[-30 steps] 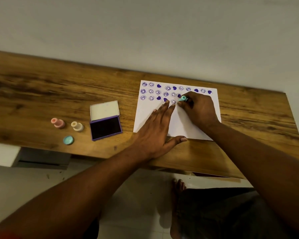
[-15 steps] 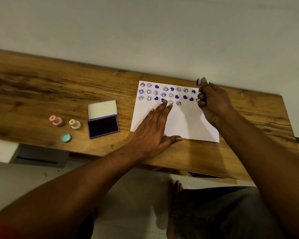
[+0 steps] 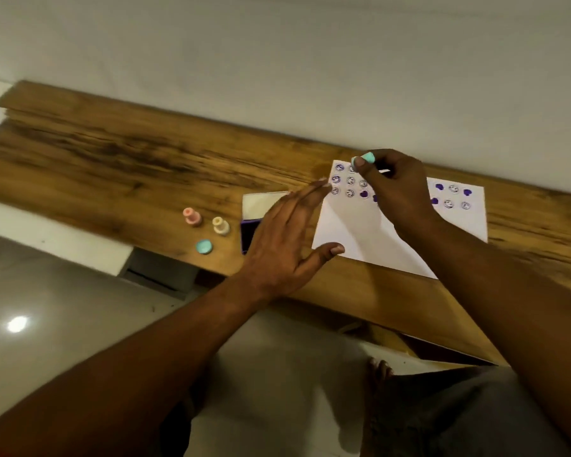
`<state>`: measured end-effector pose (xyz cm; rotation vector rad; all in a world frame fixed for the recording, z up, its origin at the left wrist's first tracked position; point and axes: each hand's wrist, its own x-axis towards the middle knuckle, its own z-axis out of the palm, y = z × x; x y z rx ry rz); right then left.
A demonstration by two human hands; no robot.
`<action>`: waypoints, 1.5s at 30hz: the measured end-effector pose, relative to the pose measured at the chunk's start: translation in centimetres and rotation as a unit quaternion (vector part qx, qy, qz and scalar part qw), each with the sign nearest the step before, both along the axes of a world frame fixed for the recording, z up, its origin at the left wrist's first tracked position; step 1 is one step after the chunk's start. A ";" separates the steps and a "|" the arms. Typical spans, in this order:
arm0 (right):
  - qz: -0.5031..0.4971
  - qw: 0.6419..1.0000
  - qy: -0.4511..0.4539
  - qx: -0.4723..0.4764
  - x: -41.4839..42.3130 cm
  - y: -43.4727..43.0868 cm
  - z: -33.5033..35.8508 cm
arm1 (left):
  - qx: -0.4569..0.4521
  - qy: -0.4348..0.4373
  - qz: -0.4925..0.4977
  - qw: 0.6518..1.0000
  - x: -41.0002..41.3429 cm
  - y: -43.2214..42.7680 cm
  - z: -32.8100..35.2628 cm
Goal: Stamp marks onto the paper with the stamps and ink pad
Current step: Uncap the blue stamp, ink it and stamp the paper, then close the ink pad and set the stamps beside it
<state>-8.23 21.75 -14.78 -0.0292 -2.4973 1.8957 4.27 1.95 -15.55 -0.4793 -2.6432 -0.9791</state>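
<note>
Three rows of purple smileys and hearts already run along the far edge of the paper (image 3: pixel 360 229), which lies on the right part of the wooden table (image 3: pixel 129 166). The right hand (image 3: pixel 399 189) hovers over the far-left corner of the sheet with thumb and fingertips pinched on the teal stamp (image 3: pixel 365 159), its body tipped sideways rather than upright. The left hand (image 3: pixel 284 239) is flat and spread, fingers apart and holding nothing, over the left edge of the paper and covering most of the ink pad (image 3: pixel 249 232), whose white lid stands open behind it. Farther left stand a pink stamp (image 3: pixel 192 216) and a cream stamp (image 3: pixel 221 225), with a teal cap (image 3: pixel 204 247) nearer. The stamp looks light, rigid plastic, best gripped around its narrow waist so the face lands flat. The sheet is thin and likely to slide, so pressing it down helps; fresh ink may smear under a palm.
</note>
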 end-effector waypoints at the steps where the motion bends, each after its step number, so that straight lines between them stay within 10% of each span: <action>1: 0.023 1.000 0.009 0.008 0.3 -1.3 0.2 | 0.004 0.010 0.022 1.000 0.5 -1.3 0.3; 8: 0.188 0.974 0.088 0.088 4.1 -11.0 1.6 | 0.017 0.015 0.267 0.963 5.7 -12.5 0.6; 12: 0.300 0.926 0.153 0.169 6.5 -15.0 2.0 | -0.040 -0.147 0.337 0.929 5.7 -15.4 -1.2; 45: 0.426 0.770 0.177 0.440 7.9 -22.1 -0.3 | -0.042 -0.193 0.312 0.929 4.1 -18.3 -4.4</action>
